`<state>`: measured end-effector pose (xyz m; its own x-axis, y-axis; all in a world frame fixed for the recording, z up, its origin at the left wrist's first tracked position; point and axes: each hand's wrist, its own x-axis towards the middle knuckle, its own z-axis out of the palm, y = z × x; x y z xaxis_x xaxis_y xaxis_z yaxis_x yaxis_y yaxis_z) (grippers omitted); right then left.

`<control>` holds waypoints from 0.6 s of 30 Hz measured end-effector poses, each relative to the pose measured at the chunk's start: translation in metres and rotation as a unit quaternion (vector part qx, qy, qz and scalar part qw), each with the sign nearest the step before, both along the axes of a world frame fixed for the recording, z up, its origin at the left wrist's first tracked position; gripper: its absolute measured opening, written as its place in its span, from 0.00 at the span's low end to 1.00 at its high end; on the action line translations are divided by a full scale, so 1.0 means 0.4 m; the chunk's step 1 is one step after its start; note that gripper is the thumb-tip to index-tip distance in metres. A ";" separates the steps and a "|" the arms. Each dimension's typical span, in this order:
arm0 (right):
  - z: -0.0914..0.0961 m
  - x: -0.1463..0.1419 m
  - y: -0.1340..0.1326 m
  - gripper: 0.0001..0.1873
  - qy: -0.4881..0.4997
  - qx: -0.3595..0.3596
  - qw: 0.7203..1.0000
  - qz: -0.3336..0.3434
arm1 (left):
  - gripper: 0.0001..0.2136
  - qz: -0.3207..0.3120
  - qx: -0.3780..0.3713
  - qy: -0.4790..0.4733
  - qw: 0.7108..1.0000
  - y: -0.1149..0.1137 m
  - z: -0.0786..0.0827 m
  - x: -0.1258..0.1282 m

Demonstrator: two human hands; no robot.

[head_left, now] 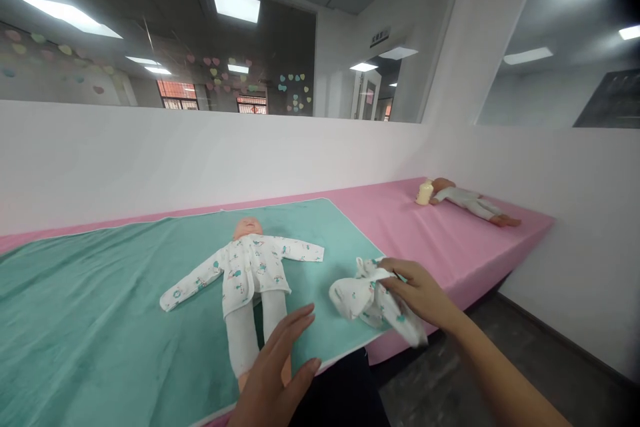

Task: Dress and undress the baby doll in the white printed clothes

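Observation:
A baby doll [249, 227] lies on its back on a green towel [150, 327], its arms out to the sides. It wears a white printed jacket [250, 267] and white leggings [241, 337]. My right hand [413, 287] pinches a crumpled white garment [357, 297] with a matching print, held over the towel's right edge; its lower end is blurred. My left hand [280, 367] hovers near the doll's legs with fingers apart and nothing in them. It partly hides the doll's feet.
A pink sheet [395, 227] covers the table beneath the towel. At its far right lie a second doll [465, 199] in pale clothes and a cream bottle [425, 193]. A white wall [200, 153] with windows stands behind. Dark floor [475, 360] shows at the right.

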<state>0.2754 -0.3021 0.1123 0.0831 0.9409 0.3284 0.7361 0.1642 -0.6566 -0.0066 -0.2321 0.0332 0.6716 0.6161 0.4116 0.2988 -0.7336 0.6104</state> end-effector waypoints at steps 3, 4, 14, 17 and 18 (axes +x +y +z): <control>0.087 -0.094 0.005 0.11 0.102 0.031 0.992 0.063 | 0.29 -0.014 -0.119 -0.048 0.992 -0.021 0.113 0.030; 0.106 -0.119 0.011 0.11 0.136 0.035 0.985 0.100 | 0.30 -0.035 -0.162 -0.061 0.984 -0.029 0.146 0.037; 0.047 -0.252 0.062 0.21 0.230 -0.156 0.896 0.348 | 0.12 0.209 -0.281 -0.275 0.895 -0.046 0.235 -0.058; 0.001 -0.288 0.058 0.16 0.142 -0.162 0.921 0.325 | 0.16 0.258 -0.238 -0.258 0.900 -0.002 0.202 -0.112; -0.007 -0.294 0.057 0.12 0.148 -0.145 0.924 0.323 | 0.17 0.260 -0.207 -0.234 0.914 0.013 0.186 -0.131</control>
<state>0.1577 -0.2791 0.1094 -0.4798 0.8706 0.1086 0.3272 0.2924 -0.8986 -0.0591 -0.2269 0.1075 0.0537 0.9700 0.2372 0.1763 -0.2430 0.9539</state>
